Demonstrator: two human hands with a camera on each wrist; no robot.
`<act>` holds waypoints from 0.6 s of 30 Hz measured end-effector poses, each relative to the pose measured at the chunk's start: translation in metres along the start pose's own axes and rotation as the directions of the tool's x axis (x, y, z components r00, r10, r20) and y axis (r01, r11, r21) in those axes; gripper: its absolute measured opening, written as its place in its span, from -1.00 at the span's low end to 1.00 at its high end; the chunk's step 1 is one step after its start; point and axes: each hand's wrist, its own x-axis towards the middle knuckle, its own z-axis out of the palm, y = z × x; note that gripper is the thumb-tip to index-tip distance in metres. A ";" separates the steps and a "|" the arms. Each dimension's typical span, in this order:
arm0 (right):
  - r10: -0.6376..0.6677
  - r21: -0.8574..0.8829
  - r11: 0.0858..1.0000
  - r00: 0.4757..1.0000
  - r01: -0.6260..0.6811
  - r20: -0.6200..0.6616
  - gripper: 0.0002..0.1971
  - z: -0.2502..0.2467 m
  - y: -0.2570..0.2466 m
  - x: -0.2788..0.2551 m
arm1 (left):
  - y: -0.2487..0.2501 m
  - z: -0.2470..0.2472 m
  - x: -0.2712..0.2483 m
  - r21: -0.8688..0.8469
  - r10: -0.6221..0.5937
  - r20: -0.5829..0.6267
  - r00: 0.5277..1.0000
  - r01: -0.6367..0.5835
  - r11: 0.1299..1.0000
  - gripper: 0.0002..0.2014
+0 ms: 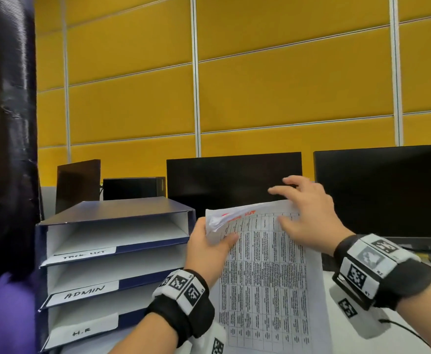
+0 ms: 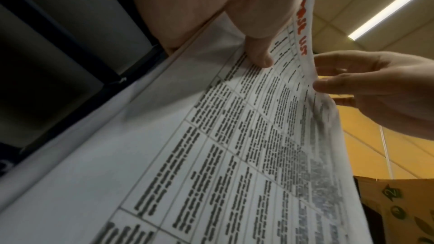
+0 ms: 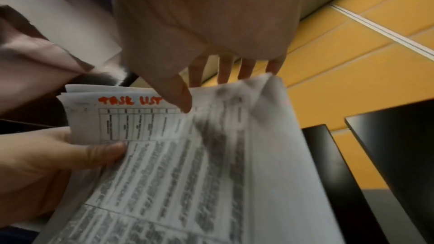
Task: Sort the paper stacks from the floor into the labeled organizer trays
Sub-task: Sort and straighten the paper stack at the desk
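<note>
Blue-framed organizer trays (image 1: 112,247) stand at left on the counter, labelled TASK LIST, ADMIN and H.R from top down. Left hand (image 1: 206,247) grips the paper stack (image 1: 268,279) at its upper left corner, thumb on top. Right hand (image 1: 307,215), fingers spread and nearly straight, lifts the top sheets. The red heading reads TASK LIST. Step in hand: identification. Next: insert the stack into the top tray (image 1: 122,233).
</note>
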 end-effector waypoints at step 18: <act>-0.423 0.147 0.875 0.876 0.462 -0.233 -0.88 0.015 -0.023 -0.010 | 0.004 -0.003 -0.002 0.051 0.044 0.017 0.999 -0.045 0.998 -0.72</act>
